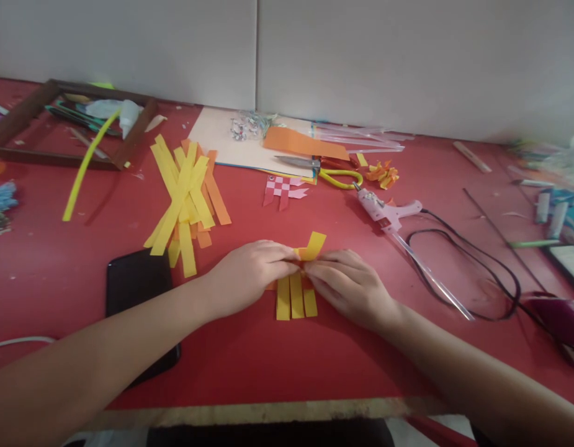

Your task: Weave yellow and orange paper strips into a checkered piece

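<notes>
Yellow and orange paper strips [296, 298], woven together, lie on the red table in front of me. My left hand [254, 270] pinches the weave at its upper left, fingers closed. From the right, my right hand [349, 282] presses its closed fingertips on the strips' upper right part. One yellow end sticks up between the hands, and several yellow ends hang toward me. The fingers hide part of the weave. Beyond them lies a pink and red checkered paper fish [283, 189]. A pile of loose yellow and orange strips [187, 198] is at the left.
A black phone-like slab [138, 282] lies under my left forearm. Yellow-handled scissors [337, 178] and a pink glue gun [384, 208] with a looping black cord are at the right. A wooden frame [49, 158] holding tools stands far left; a wall closes the back.
</notes>
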Demonstrator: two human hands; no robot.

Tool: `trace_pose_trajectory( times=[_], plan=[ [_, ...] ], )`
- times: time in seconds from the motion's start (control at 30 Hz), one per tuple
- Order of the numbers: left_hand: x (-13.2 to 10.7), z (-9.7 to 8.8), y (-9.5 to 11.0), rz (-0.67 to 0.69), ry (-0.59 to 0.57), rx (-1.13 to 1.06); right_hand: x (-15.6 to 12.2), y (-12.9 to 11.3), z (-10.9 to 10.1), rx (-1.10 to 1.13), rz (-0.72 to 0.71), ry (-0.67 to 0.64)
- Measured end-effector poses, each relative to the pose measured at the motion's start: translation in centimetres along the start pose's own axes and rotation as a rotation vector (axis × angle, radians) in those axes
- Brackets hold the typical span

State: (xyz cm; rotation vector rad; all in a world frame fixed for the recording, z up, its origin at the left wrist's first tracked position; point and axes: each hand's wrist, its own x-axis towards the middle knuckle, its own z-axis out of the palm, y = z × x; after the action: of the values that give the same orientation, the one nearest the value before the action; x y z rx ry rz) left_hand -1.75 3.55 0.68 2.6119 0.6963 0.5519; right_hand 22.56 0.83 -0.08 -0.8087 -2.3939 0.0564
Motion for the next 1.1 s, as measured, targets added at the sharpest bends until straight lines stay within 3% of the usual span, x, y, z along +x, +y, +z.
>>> trace_pose_trajectory(
  times=[0.43,0.67,1.1],
  plan=[
    [-0.29,-0.17,0.61,-0.017,-0.028,0.099,0.20,-0.36,-0.63,0.008,0.045,0.040],
    [-0.14,-0.29,0.62,-0.024,-0.036,0.108,0.24,-0.45,-0.50,-0.022,0.160,0.061],
    [-0.25,-0.24,0.49,-0.027,-0.052,0.109,0.16,-0.36,-1.02,0.055,0.035,0.062]
  ],
)
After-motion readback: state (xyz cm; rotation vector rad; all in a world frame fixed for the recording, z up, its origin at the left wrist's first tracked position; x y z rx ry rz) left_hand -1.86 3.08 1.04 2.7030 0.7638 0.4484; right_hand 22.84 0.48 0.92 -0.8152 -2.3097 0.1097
